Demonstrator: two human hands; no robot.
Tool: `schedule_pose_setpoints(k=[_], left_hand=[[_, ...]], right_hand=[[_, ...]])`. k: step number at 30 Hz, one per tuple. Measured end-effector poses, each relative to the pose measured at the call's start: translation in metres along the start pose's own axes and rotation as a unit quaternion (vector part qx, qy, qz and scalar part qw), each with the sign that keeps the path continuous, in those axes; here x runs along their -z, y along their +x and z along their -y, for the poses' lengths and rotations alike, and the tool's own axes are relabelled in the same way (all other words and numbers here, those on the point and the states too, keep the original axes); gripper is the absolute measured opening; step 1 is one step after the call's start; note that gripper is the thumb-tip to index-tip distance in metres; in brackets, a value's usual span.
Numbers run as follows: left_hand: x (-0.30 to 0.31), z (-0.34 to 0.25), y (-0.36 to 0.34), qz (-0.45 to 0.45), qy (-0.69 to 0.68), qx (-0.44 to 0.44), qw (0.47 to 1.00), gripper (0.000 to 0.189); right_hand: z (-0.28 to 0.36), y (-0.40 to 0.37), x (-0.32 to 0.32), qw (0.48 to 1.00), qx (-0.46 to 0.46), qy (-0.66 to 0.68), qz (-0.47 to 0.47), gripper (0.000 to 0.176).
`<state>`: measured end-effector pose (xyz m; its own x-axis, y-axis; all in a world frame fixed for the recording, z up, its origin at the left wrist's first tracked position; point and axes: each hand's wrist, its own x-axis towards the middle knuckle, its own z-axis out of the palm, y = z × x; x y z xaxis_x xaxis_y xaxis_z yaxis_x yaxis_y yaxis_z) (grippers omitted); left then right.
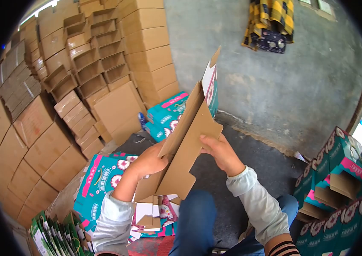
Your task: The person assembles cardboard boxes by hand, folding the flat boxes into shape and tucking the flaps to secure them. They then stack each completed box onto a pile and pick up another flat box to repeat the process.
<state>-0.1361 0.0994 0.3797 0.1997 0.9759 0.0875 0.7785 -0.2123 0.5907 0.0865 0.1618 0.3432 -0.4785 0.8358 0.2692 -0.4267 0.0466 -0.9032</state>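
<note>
A partly opened cardboard carton [198, 132] stands tilted in front of me, its brown inner side towards me and a strip of white and teal print at its upper edge. My left hand [151, 161] is closed on the carton's left panel, some fingers hidden by the board. On the other side, my right hand [222, 154] pinches the edge of a notched flap, thumb on the brown face. Below the carton, small folded printed pieces [157, 213] lie by my knee, next to a teal box [102, 183] with pink and flower print.
Brown cartons [40, 141] are stacked high along the left. More teal boxes [168, 111] stand by the grey wall [313, 81], and open teal boxes [338, 187] are piled at right. Green printed cards [57, 237] stand at lower left. A checked cloth [270, 17] hangs above.
</note>
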Motion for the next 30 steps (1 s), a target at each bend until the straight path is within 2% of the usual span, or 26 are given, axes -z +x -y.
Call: schedule_pose_setpoints(k=[3, 4, 5, 7, 10, 11, 14, 15, 16, 19, 20, 23, 26, 30], left_hand=[[-0.031, 0.002, 0.042, 0.035, -0.035, -0.124, 0.991, 0.056], [-0.046, -0.005, 0.053, 0.047, -0.08, -0.056, 0.994, 0.05], [-0.061, -0.01, 0.063, 0.02, -0.083, -0.049, 0.995, 0.044], [-0.088, -0.014, 0.084, -0.001, -0.072, -0.078, 0.994, 0.045], [-0.133, -0.021, 0.094, -0.092, -0.069, -0.1, 0.988, 0.045], [-0.145, -0.032, 0.087, -0.061, -0.085, -0.075, 0.992, 0.043], [-0.2, -0.02, 0.077, -0.062, -0.148, -0.092, 0.983, 0.039], [-0.219, -0.011, 0.072, -0.057, -0.152, -0.09, 0.983, 0.04], [-0.232, -0.008, 0.064, -0.047, -0.156, -0.071, 0.984, 0.049], [-0.243, -0.014, 0.024, 0.0, -0.061, -0.024, 0.998, 0.062], [-0.251, -0.01, 0.013, -0.012, -0.021, -0.072, 0.997, 0.068], [-0.28, 0.0, -0.011, 0.006, 0.035, -0.133, 0.991, 0.072], [-0.287, -0.007, -0.018, -0.044, 0.062, -0.242, 0.967, 0.077], [-0.295, -0.004, -0.027, 0.02, 0.111, -0.253, 0.961, 0.079]], right_hand=[[0.016, -0.006, 0.04, 0.999, 0.001, -0.04, -0.008, 0.04], [0.024, -0.008, 0.051, 0.998, -0.01, -0.055, -0.022, 0.04], [0.031, -0.012, 0.06, 0.997, -0.022, -0.069, -0.037, 0.039], [0.04, -0.018, 0.08, 0.994, -0.037, -0.08, -0.067, 0.038], [0.036, -0.028, 0.124, 0.99, -0.074, -0.081, -0.09, 0.037], [0.032, -0.036, 0.135, 0.985, -0.081, -0.096, -0.115, 0.036], [0.018, -0.06, 0.165, 0.966, -0.105, -0.144, -0.186, 0.032], [0.016, -0.068, 0.177, 0.957, -0.116, -0.167, -0.206, 0.031], [0.014, -0.075, 0.189, 0.947, -0.127, -0.187, -0.226, 0.031], [-0.005, -0.091, 0.254, 0.929, -0.135, -0.213, -0.271, 0.028], [-0.014, -0.095, 0.271, 0.92, -0.134, -0.207, -0.306, 0.026], [-0.03, -0.103, 0.295, 0.913, -0.146, -0.238, -0.298, 0.026], [-0.047, -0.096, 0.3, 0.902, -0.16, -0.258, -0.307, 0.027], [-0.063, -0.088, 0.295, 0.887, -0.166, -0.326, -0.281, 0.027]])
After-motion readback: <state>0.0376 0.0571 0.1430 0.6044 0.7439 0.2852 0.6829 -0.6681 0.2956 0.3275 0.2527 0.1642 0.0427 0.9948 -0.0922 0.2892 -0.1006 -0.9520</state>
